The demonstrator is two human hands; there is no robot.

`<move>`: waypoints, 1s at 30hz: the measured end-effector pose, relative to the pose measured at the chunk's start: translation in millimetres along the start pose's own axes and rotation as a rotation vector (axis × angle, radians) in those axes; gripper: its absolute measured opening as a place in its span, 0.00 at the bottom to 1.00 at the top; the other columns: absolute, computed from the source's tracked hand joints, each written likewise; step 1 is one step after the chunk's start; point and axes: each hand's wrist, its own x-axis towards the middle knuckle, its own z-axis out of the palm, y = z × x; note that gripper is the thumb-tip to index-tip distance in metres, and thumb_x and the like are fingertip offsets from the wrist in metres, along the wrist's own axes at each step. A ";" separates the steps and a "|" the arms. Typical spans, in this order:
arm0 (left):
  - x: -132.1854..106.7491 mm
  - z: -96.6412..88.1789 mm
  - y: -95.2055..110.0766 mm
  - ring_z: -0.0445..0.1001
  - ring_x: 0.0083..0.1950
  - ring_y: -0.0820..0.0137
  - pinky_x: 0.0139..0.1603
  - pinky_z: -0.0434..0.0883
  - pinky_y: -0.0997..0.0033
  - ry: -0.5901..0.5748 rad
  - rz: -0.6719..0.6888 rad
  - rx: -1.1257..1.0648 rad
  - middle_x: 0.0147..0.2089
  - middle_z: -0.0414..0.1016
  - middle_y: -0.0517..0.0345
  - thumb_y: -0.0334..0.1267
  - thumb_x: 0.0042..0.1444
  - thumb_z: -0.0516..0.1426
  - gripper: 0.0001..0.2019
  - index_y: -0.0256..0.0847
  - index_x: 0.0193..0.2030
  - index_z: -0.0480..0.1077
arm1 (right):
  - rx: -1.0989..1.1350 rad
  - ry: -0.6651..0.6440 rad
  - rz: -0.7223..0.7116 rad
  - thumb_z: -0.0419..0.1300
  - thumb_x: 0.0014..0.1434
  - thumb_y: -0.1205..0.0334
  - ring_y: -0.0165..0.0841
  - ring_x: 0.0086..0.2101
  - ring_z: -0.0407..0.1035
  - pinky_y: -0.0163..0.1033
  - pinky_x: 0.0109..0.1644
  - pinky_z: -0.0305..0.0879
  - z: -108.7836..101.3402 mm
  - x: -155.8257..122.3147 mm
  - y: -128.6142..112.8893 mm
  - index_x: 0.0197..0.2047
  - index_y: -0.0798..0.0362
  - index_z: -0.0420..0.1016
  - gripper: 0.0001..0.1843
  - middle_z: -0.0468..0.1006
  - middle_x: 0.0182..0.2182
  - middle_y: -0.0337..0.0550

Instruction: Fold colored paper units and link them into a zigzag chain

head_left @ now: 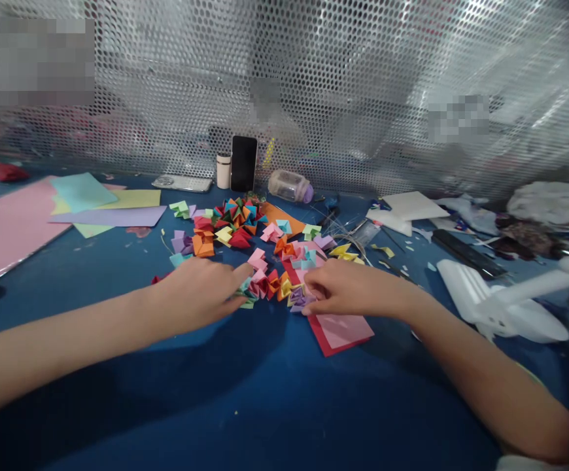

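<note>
A row of folded origami paper pieces [273, 286] in green, pink, red, orange, yellow and purple spans the space between my hands. At its left end my left hand [206, 288] is closed, thumb and fingers on a green folded piece [248, 297]. My right hand [343, 288] pinches a purple folded piece [296, 299] at the other end. Whether a thread joins the row cannot be made out. Just behind lie loose folded pieces [203, 243] and a multicoloured origami cluster [239, 214]. Pink and red paper sheets [346, 331] lie partly under my right hand.
Coloured paper sheets [108, 209] lie at the left. A phone [243, 163] stands by a small white bottle [223, 171], with a clear jar [289, 186] on its side. At right are a white lamp-like object [505, 304], a black tool handle [468, 254] and scraps. Perforated metal rises behind.
</note>
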 end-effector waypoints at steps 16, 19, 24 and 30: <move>3.7 -10.4 -23.3 0.76 0.32 0.57 0.26 0.62 0.69 -0.032 -0.129 -0.044 0.36 0.78 0.50 0.58 0.53 0.54 0.30 0.41 0.57 0.62 | 0.224 0.185 -0.064 0.64 0.51 0.59 0.30 0.31 0.66 0.34 0.32 0.53 7.4 13.7 10.3 0.34 0.52 0.64 0.12 0.73 0.30 0.38; -2.2 -22.5 -36.6 0.75 0.33 0.61 0.27 0.62 0.70 -0.046 -0.121 -0.133 0.40 0.77 0.54 0.58 0.50 0.55 0.27 0.45 0.53 0.63 | 0.211 0.183 -0.063 0.63 0.52 0.58 0.32 0.34 0.67 0.34 0.34 0.55 0.1 6.9 12.6 0.36 0.52 0.66 0.11 0.74 0.34 0.40; -8.5 -25.2 -30.3 0.76 0.36 0.63 0.27 0.63 0.70 -0.119 0.115 -0.136 0.44 0.75 0.54 0.47 0.51 0.60 0.17 0.42 0.45 0.66 | 0.079 0.211 -0.059 0.60 0.56 0.54 0.33 0.31 0.66 0.34 0.30 0.51 5.2 9.8 4.5 0.38 0.52 0.66 0.11 0.74 0.32 0.41; -14.1 -7.4 8.0 0.75 0.27 0.63 0.18 0.57 0.70 0.007 0.073 0.139 0.32 0.73 0.52 0.31 0.54 0.56 0.09 0.38 0.43 0.66 | -0.102 0.277 -0.015 0.57 0.60 0.57 0.34 0.28 0.67 0.36 0.27 0.45 19.3 16.1 -14.8 0.34 0.54 0.65 0.09 0.73 0.26 0.43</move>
